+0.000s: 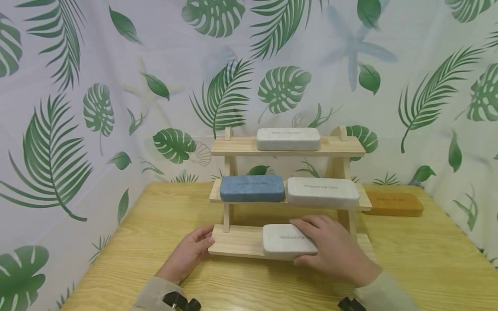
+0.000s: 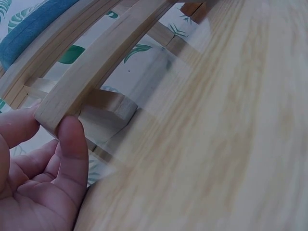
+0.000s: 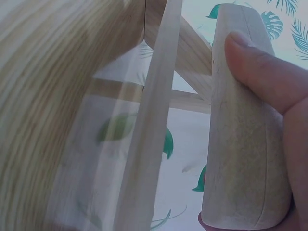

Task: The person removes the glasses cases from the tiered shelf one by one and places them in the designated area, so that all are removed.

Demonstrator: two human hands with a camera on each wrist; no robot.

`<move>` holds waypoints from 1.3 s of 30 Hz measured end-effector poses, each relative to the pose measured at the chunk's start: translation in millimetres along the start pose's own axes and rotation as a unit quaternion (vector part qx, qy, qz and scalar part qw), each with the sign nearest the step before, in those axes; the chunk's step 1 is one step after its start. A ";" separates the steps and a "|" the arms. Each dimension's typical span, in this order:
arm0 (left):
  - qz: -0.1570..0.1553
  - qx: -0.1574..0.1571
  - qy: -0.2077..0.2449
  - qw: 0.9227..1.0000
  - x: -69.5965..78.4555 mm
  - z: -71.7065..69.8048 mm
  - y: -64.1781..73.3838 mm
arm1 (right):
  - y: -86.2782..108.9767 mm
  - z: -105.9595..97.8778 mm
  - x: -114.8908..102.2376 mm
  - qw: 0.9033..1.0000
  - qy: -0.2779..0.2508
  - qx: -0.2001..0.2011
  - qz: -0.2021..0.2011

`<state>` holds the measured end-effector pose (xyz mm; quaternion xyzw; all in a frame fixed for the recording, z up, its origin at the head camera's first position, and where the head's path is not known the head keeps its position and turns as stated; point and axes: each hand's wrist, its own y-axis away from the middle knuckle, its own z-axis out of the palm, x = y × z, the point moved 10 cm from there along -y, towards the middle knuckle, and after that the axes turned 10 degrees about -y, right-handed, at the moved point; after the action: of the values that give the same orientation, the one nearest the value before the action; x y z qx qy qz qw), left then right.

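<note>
My left hand (image 1: 189,250) pinches the left end of the lowest board of a wooden three-step display rack (image 1: 237,242). In the left wrist view, the thumb and a finger (image 2: 73,144) meet that board end (image 2: 60,108). My right hand (image 1: 334,248) grips a white glasses case (image 1: 285,239) with printed lettering, from its right end. It is over the lowest board, overlapping the front edge. The right wrist view shows a gap between this case (image 3: 240,125) and the board (image 3: 151,120); the thumb lies along the case's side.
A blue glasses case (image 1: 252,188) and a white one (image 1: 323,192) sit side by side on the middle shelf. Another white case (image 1: 288,139) rests on the top shelf. An orange-brown case (image 1: 394,204) lies on the wooden table (image 1: 155,224) behind the rack's right side. Leaf-print cloth hangs behind.
</note>
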<state>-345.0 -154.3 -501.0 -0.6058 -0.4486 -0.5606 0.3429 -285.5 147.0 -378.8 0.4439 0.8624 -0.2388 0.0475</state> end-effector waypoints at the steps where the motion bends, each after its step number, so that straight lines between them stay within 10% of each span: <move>1: 0.001 0.000 -0.001 1.000 -0.1 -0.4 0.1 | 0.7 -1.0 -0.1 1.000 -0.001 0.000 0.001; 26: -0.002 0.016 0.000 1.000 -1.7 -2.1 -0.7 | 39.5 -32.1 29.1 0.998 -0.028 -0.017 0.054; 39: -0.003 0.022 -0.012 1.000 -1.0 -2.4 -0.1 | 62.2 -59.4 45.5 1.000 0.001 0.010 0.017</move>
<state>-346.0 -156.6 -501.6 -0.6036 -0.4664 -0.5442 0.3492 -256.1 238.3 -362.9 0.4592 0.8524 -0.2459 0.0458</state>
